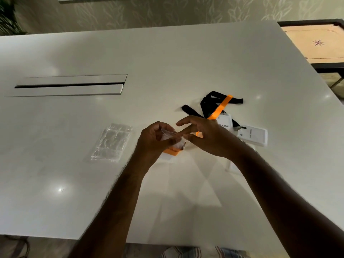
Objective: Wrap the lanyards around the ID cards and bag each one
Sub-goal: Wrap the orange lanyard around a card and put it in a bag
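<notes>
Both hands, left (155, 138) and right (202, 135), pinch one clear bag (170, 135) over an orange-wrapped card (172, 150).

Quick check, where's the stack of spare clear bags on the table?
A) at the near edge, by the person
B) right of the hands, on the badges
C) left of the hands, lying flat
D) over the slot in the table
C: the stack of clear bags lies flat on the table, left of the left hand, well short of the slot; the badges are on the other side, past the right hand.
</notes>
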`<state>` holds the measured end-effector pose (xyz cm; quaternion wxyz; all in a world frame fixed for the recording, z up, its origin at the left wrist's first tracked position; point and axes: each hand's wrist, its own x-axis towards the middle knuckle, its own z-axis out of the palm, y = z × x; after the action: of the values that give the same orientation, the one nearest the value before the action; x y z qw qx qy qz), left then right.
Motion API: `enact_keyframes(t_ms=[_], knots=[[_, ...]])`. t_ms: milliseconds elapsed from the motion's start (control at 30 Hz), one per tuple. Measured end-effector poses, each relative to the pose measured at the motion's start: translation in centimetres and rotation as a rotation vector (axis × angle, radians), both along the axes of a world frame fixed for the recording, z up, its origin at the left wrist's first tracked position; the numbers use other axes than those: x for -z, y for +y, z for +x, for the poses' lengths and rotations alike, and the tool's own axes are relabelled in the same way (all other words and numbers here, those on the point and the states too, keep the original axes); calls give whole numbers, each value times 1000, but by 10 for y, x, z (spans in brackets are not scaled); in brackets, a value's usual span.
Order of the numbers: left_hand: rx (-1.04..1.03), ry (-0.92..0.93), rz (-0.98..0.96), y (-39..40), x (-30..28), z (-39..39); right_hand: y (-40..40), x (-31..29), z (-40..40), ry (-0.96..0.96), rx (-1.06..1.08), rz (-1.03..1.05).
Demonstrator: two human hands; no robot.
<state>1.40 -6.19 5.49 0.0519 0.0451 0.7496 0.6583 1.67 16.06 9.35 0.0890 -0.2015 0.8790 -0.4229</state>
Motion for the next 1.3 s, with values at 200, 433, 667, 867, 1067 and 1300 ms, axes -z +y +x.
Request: enact_keyframes(t_ms=[200,433,667,867,1067,1300], knots=[[-104,-47,87,-1,2,-2,-7,6,0,161,117,-117],[-118,-85,196,-2,3,-3,-2,16,-5,-79,226,-228],[-88,-121,278,-3,3,-1,-1,20,-5,-111,238,-415],[-103,-130,366,-5,2,0,0,24,-8,-107,252,-412],[-95,-120,357,-3,-1,-2,-2,24,-8,-37,240,-328],[-27,-76,297,-9,-2,-4,2,22,-10,-61,252,-303]])
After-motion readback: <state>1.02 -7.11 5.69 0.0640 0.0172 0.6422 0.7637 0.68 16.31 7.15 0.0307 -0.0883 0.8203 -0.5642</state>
